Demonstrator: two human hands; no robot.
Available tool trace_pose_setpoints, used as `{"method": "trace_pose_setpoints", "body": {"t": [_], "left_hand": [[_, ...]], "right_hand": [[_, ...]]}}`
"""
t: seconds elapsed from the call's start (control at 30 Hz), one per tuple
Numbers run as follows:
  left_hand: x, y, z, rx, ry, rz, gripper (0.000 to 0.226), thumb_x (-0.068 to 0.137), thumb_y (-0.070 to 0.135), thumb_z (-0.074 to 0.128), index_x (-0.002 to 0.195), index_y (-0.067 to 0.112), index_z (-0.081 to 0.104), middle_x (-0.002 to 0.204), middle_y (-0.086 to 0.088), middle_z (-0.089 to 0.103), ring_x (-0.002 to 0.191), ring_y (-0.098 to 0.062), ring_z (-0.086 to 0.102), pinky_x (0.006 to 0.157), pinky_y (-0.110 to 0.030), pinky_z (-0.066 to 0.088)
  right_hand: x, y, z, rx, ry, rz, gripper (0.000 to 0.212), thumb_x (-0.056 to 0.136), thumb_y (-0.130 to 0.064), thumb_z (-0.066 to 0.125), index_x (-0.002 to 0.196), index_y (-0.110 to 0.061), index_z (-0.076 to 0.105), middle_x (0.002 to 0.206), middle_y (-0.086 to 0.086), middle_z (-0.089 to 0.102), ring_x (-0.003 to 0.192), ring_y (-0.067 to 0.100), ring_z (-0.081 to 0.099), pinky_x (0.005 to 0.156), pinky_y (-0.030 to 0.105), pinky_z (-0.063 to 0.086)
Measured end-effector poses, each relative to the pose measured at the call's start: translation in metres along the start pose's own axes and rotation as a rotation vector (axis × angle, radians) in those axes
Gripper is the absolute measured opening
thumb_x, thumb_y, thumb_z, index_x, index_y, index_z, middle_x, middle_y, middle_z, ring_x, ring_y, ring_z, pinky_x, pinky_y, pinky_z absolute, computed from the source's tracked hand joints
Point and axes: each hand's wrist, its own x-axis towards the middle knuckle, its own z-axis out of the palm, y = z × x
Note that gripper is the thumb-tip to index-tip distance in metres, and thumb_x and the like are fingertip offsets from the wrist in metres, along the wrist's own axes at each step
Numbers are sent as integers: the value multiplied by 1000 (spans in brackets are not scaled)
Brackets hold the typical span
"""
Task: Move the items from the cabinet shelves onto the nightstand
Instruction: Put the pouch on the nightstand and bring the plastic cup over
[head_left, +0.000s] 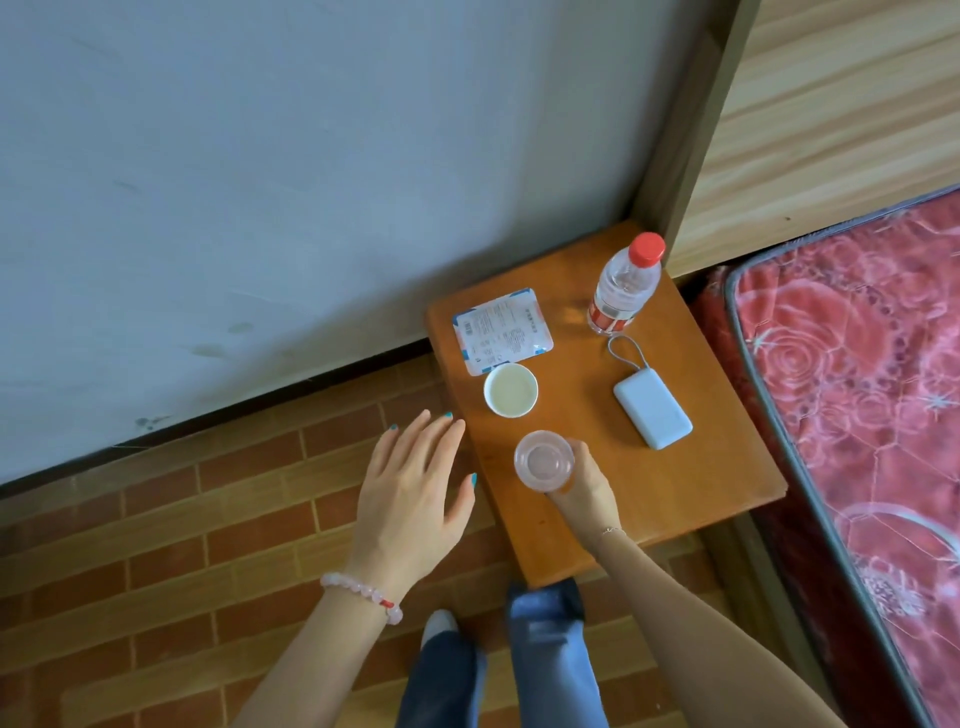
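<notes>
The orange wooden nightstand (691, 483) stands between the wall and the bed. My right hand (584, 491) grips a clear glass (544, 460) over the nightstand's front left part; whether the glass touches the top I cannot tell. My left hand (415, 488) hovers with spread fingers over the floor, just left of the nightstand's edge, holding nothing. On the top lie a white packet (501, 331), a small white cup (510, 390), a pale blue power bank (653, 411) with a cord loop, and an upright water bottle (626, 285) with a red cap.
A bed with a red patterned mattress (857, 395) lies right of the nightstand, with a wooden headboard (831, 119) behind it. A grey wall (260, 182) runs along the back. My legs in jeans (550, 665) stand on the brick-pattern floor (156, 545) before the nightstand.
</notes>
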Motion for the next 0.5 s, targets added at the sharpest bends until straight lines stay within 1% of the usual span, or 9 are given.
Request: {"method": "trace_pose_setpoints", "body": {"t": [0.03, 0.07, 0.1, 0.17, 0.2, 0.27, 0.33, 0.4, 0.5], "left_hand": [[0, 1, -2, 7, 10, 10, 53, 88, 42, 38, 126, 10, 57, 128, -8, 60, 123, -27, 52, 101, -49, 42], [-1, 2, -4, 19, 16, 24, 52, 87, 41, 42, 126, 10, 57, 127, -8, 60, 123, -27, 52, 100, -49, 43], [-2, 4, -7, 31, 24, 41, 51, 86, 40, 47, 126, 10, 57, 127, -8, 61, 122, -27, 53, 99, -49, 44], [-4, 6, -15, 40, 46, 72, 50, 83, 38, 51, 125, 10, 58, 125, -9, 61, 121, -28, 54, 97, -50, 45], [-5, 8, -19, 39, 59, 85, 50, 84, 38, 50, 124, 10, 58, 125, -9, 62, 120, -28, 55, 97, -50, 45], [-9, 10, -30, 32, 86, 103, 51, 87, 40, 42, 125, 10, 58, 126, -9, 61, 120, -27, 55, 98, -49, 45], [-11, 12, -41, 17, 121, 122, 52, 88, 42, 38, 125, 11, 58, 127, -8, 61, 121, -27, 54, 99, -49, 44], [-14, 14, -53, 1, 157, 153, 50, 88, 41, 42, 125, 11, 58, 127, -8, 61, 121, -27, 54, 99, -49, 44], [-16, 19, -69, -11, 203, 201, 50, 84, 40, 50, 124, 12, 58, 127, -8, 61, 121, -27, 54, 97, -49, 46]], "right_hand": [[-1, 1, -1, -33, -8, -8, 40, 81, -24, 70, 113, -24, 46, 104, -4, 60, 93, 15, 58, 72, 17, 42], [-2, 2, -3, -70, -15, -16, 42, 83, -23, 68, 118, -23, 45, 109, -3, 59, 98, 16, 58, 76, 20, 45], [-4, 3, -5, -124, -24, -14, 48, 85, -20, 65, 126, -23, 41, 120, 0, 57, 106, 18, 56, 84, 25, 47], [-10, -1, -15, -227, -33, 42, 61, 88, -10, 57, 141, -18, 27, 141, 6, 42, 124, 24, 46, 98, 33, 41], [-14, -6, -22, -256, -19, 74, 64, 88, -7, 54, 143, -15, 23, 146, 8, 36, 127, 25, 43, 100, 33, 39], [-26, -20, -42, -290, 56, 81, 65, 86, -5, 55, 143, -13, 25, 146, 9, 36, 125, 26, 45, 97, 34, 42], [-42, -37, -63, -368, 177, -15, 61, 84, -5, 58, 139, -10, 33, 140, 12, 44, 120, 28, 48, 94, 37, 45], [-62, -58, -82, -439, 316, -135, 55, 79, -1, 60, 132, -3, 43, 131, 18, 51, 116, 34, 50, 92, 42, 46], [-86, -90, -100, -480, 502, -265, 52, 74, 3, 64, 124, 4, 50, 124, 22, 56, 116, 39, 52, 94, 50, 46]]}}
